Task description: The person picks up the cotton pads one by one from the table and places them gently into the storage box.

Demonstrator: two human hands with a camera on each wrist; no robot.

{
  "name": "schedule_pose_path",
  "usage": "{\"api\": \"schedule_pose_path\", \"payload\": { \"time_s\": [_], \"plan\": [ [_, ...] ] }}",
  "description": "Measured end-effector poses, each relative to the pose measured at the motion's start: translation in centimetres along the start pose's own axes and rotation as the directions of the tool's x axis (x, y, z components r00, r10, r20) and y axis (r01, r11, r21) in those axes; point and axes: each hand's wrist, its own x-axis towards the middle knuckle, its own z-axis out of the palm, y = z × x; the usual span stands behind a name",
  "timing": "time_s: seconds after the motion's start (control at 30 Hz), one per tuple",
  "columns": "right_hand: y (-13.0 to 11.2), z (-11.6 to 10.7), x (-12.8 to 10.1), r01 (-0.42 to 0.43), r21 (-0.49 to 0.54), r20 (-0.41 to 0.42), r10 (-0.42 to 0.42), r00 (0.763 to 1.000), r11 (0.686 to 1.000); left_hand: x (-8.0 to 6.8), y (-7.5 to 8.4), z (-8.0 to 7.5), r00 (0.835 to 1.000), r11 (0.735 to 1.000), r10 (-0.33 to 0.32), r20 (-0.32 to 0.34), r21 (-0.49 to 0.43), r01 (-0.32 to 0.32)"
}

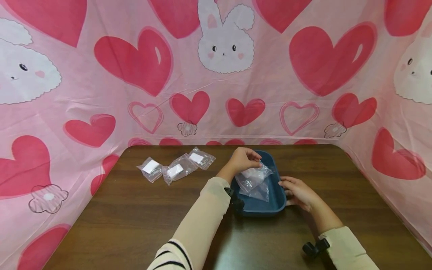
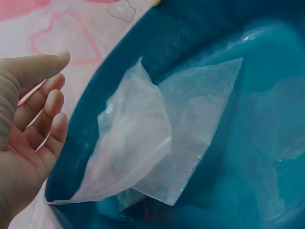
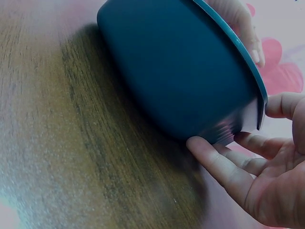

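A dark blue basin stands on the brown table. Inside it lies a clear plastic bag with a white sheet in it; the left wrist view shows the bag leaning against the basin wall. My left hand hovers over the basin's far left rim. In the left wrist view this hand has relaxed fingers and is apart from the bag. My right hand rests at the basin's right side. Its fingertips touch the outer wall, and the thumb sits by the rim.
Three small clear bags, each with a white square inside, lie on the table left of the basin. Pink cloth with hearts and rabbits walls in the table on three sides.
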Motion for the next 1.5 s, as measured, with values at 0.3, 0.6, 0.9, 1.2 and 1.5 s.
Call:
{"api": "schedule_pose_path", "payload": {
  "time_s": [0.3,0.6,0.9,1.2,1.5],
  "plan": [
    [0.1,0.0,-0.1,0.010,-0.002,0.001,-0.010,1.000,1.000,-1.1,1.6,-1.3,0.998,0.998,0.053,0.042,-0.041,-0.052],
    [0.0,0.1,-0.1,0.011,-0.018,-0.002,-0.011,1.000,1.000,-2.0,2.2,-2.4,0.998,0.997,0.067,-0.012,-0.026,-0.068],
    [0.0,0.1,-0.2,0.007,-0.016,-0.008,-0.007,1.000,1.000,-3.5,2.4,-3.5,0.997,0.995,0.079,-0.016,-0.054,-0.080],
    [0.0,0.1,-0.2,0.009,-0.033,-0.003,-0.009,1.000,0.999,-4.1,0.6,-3.9,0.993,0.992,0.085,-0.083,-0.082,-0.092],
    [0.1,0.1,-0.2,0.016,-0.027,-0.003,-0.016,1.000,0.999,-5.7,0.4,-5.0,0.987,0.992,0.098,-0.124,-0.061,-0.106]
  ]
}}
